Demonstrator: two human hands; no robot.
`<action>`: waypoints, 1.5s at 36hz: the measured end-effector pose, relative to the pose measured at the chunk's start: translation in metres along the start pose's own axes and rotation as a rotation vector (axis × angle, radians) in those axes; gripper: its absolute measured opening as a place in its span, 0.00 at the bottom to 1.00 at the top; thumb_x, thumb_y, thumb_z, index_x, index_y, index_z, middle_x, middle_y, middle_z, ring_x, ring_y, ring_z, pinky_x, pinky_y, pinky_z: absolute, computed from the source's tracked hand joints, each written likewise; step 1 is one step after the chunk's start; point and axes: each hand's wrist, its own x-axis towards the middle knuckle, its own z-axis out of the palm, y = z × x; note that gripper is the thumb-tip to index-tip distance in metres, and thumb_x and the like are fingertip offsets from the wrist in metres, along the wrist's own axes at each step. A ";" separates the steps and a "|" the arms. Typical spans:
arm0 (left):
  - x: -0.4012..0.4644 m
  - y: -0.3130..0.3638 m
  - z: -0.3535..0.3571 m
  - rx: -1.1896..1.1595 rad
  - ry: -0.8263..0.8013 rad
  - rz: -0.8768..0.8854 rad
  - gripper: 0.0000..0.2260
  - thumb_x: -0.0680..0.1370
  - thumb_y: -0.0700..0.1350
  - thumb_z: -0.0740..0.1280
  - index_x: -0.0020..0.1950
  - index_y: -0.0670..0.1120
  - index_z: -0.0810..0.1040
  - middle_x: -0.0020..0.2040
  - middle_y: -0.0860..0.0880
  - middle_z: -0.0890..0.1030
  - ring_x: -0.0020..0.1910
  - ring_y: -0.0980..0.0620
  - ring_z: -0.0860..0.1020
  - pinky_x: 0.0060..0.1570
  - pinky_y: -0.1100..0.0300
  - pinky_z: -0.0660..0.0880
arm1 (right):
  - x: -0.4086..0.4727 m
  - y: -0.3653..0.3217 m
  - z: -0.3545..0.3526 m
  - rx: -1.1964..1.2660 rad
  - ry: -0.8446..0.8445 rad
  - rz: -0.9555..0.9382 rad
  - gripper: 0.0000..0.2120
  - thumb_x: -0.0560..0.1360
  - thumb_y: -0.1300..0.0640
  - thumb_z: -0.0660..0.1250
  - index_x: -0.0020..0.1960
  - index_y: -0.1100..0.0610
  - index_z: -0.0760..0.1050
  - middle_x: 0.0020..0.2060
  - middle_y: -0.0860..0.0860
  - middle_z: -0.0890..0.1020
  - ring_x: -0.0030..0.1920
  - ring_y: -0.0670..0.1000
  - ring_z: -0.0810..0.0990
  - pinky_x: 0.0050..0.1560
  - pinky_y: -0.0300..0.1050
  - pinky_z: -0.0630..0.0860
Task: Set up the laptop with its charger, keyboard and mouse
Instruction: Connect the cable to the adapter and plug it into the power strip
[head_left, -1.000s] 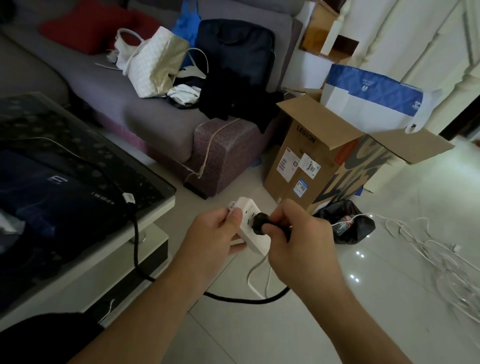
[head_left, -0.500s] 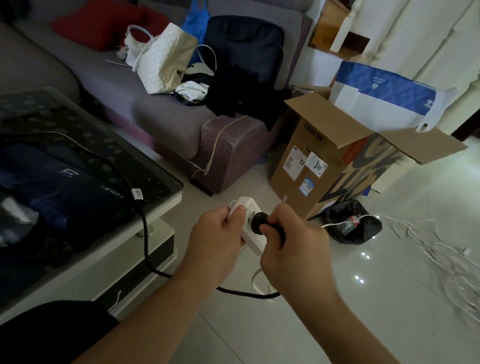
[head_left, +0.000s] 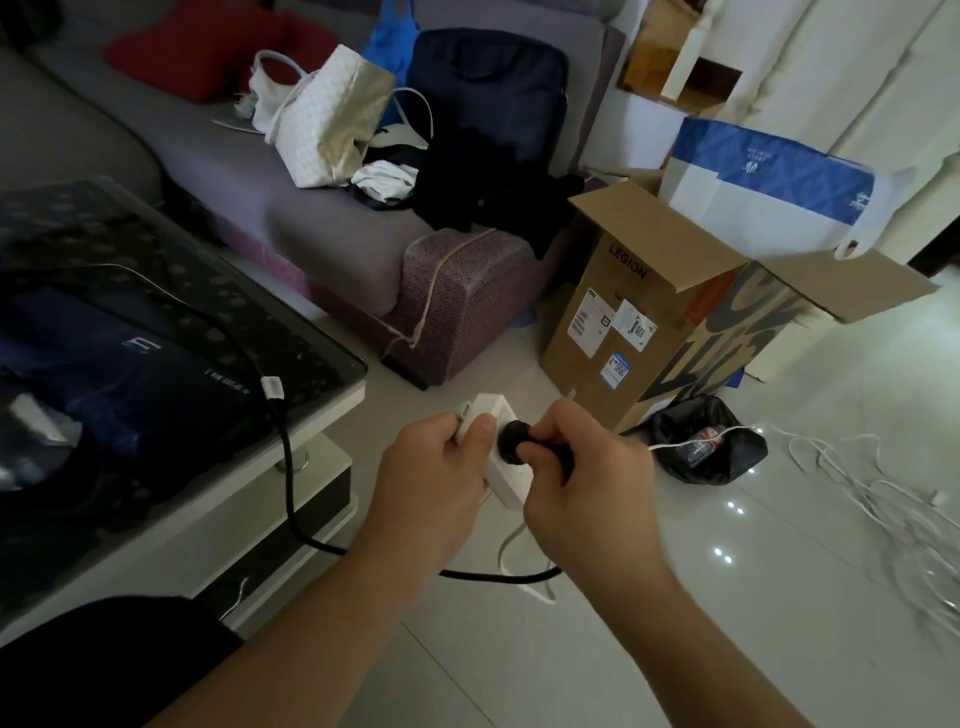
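Charging is the step in hand: left hand (head_left: 441, 470) grips the white power strip (head_left: 501, 457) above the floor beside the glass table (head_left: 332, 364) while right hand (head_left: 587, 483) grasps the black charger plug (head_left: 514, 441) at its socket, which next needs a firm, straight push.

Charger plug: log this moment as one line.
step: plugging in charger | left hand: holds white power strip | right hand: grips black plug at socket | seated: cannot tell
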 end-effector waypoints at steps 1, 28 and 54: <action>0.000 0.001 -0.001 -0.009 -0.008 -0.004 0.14 0.83 0.54 0.66 0.55 0.46 0.85 0.49 0.48 0.87 0.48 0.51 0.87 0.50 0.48 0.85 | -0.002 0.000 0.001 0.005 0.004 0.008 0.11 0.74 0.69 0.74 0.41 0.56 0.76 0.30 0.45 0.76 0.39 0.47 0.77 0.33 0.38 0.72; -0.013 0.016 -0.011 -0.093 -0.114 -0.060 0.11 0.84 0.46 0.66 0.60 0.42 0.85 0.53 0.45 0.88 0.53 0.49 0.87 0.54 0.49 0.85 | -0.007 -0.002 -0.001 0.106 0.023 0.050 0.12 0.73 0.71 0.72 0.39 0.57 0.75 0.30 0.45 0.76 0.37 0.47 0.77 0.30 0.33 0.69; 0.010 0.014 -0.001 0.183 -0.158 -0.320 0.06 0.81 0.42 0.67 0.47 0.50 0.73 0.51 0.42 0.82 0.50 0.44 0.81 0.60 0.44 0.80 | 0.027 0.098 0.018 0.144 0.015 0.734 0.02 0.82 0.56 0.68 0.50 0.53 0.76 0.41 0.54 0.84 0.40 0.54 0.82 0.43 0.53 0.80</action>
